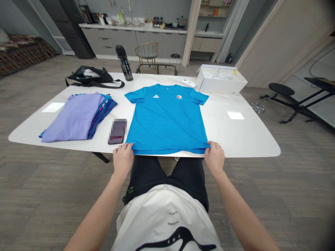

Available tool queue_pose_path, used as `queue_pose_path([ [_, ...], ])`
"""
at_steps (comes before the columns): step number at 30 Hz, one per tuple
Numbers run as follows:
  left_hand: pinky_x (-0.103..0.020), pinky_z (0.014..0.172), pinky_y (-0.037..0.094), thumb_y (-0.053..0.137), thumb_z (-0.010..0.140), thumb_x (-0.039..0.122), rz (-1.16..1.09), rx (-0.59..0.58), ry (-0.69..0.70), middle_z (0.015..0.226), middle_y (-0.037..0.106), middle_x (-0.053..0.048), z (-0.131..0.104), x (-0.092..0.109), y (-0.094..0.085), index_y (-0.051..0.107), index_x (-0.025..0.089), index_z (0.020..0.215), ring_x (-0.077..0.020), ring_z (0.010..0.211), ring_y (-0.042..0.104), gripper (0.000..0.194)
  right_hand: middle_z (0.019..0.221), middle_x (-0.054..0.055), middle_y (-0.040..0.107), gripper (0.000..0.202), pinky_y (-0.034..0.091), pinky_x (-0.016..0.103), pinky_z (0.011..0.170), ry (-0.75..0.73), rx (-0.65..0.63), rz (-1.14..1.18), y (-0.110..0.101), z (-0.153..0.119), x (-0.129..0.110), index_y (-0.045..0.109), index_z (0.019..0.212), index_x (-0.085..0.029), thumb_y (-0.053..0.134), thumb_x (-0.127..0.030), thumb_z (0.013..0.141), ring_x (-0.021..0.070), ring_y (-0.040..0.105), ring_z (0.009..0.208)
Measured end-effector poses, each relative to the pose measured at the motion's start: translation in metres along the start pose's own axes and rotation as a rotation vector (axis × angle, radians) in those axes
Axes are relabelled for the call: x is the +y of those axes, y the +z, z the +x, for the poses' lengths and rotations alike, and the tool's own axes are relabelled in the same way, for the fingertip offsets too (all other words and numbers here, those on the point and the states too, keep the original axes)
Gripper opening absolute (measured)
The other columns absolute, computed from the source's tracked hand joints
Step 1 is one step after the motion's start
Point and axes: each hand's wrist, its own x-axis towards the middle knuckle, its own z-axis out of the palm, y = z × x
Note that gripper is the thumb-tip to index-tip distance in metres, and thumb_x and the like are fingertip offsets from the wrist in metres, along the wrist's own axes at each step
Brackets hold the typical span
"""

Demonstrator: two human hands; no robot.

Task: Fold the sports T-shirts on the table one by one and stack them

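Blue shirt (167, 118): left hand (123, 158) and right hand (215, 157) are pinching opposite hem corners, grips closed | shirt is lying flat on counter (251, 139), neck-to-hem axis running straight away, hands equally near | collar (167, 86) is facing far edge

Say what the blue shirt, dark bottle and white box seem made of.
Blue shirt: probably synthetic fabric, smooth, with faint sheen and soft creases. Dark bottle: likely glossy plastic, given its highlights. White box: perhaps cardboard, with flat, thin walls.
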Motion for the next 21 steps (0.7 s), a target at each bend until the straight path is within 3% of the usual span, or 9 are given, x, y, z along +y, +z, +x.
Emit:
queue_pose_path([
  [4,-0.040,0.088,0.046,0.043,0.097,0.018,-0.126,0.044,-0.034,0.112,0.068,-0.012,-0.003,-0.015,0.000,0.066,0.021,0.118,-0.0284,0.105,0.063,0.031,0.099,0.013,0.067,0.026,0.037,0.037,0.071,-0.018,-0.055,-0.044,-0.001,0.000,0.008,0.065,0.108,-0.017,0.044,-0.015,0.093,0.0266,0.058,0.086],
  [7,-0.036,0.088,0.050,0.043,0.096,0.019,-0.277,0.140,-0.166,0.111,0.067,-0.009,-0.003,-0.020,-0.001,0.066,0.022,0.114,-0.0243,0.101,0.065,0.030,0.098,0.012,0.066,0.026,0.038,0.036,0.073,0.048,0.036,-0.004,-0.003,0.000,0.012,0.065,0.103,-0.018,0.041,-0.015,0.095,0.0251,0.058,0.085],
  [9,-0.034,0.086,0.052,0.044,0.095,0.018,-0.359,0.193,-0.242,0.108,0.067,-0.008,-0.002,-0.022,-0.001,0.067,0.021,0.110,-0.0222,0.096,0.065,0.028,0.101,0.012,0.065,0.027,0.037,0.035,0.071,0.107,0.086,0.017,-0.005,0.000,0.012,0.064,0.106,-0.018,0.039,-0.017,0.096,0.0241,0.058,0.084],
  [12,-0.033,0.083,0.054,0.046,0.093,0.018,-0.425,0.229,-0.301,0.104,0.067,-0.007,0.000,-0.024,0.000,0.067,0.020,0.109,-0.0204,0.090,0.065,0.026,0.110,0.012,0.064,0.029,0.037,0.033,0.065,0.116,0.026,0.034,-0.006,-0.001,0.009,0.061,0.117,-0.018,0.042,-0.020,0.096,0.0228,0.059,0.083],
  [17,-0.035,0.089,0.053,0.046,0.093,0.017,-0.391,0.206,-0.260,0.108,0.067,-0.008,-0.002,-0.029,0.003,0.067,0.021,0.110,-0.0224,0.099,0.065,0.028,0.107,0.011,0.066,0.031,0.038,0.032,0.065,0.066,-0.124,0.019,-0.007,-0.005,0.012,0.064,0.114,-0.019,0.047,-0.016,0.089,0.0228,0.061,0.083],
  [21,-0.037,0.099,0.050,0.044,0.095,0.018,-0.321,0.216,-0.183,0.113,0.068,-0.008,-0.005,-0.038,-0.005,0.069,0.022,0.107,-0.0236,0.107,0.064,0.029,0.096,0.008,0.069,0.027,0.042,0.033,0.069,0.121,-0.060,0.142,-0.009,-0.007,0.028,0.066,0.107,-0.020,0.049,-0.019,0.086,0.0226,0.063,0.080],
])
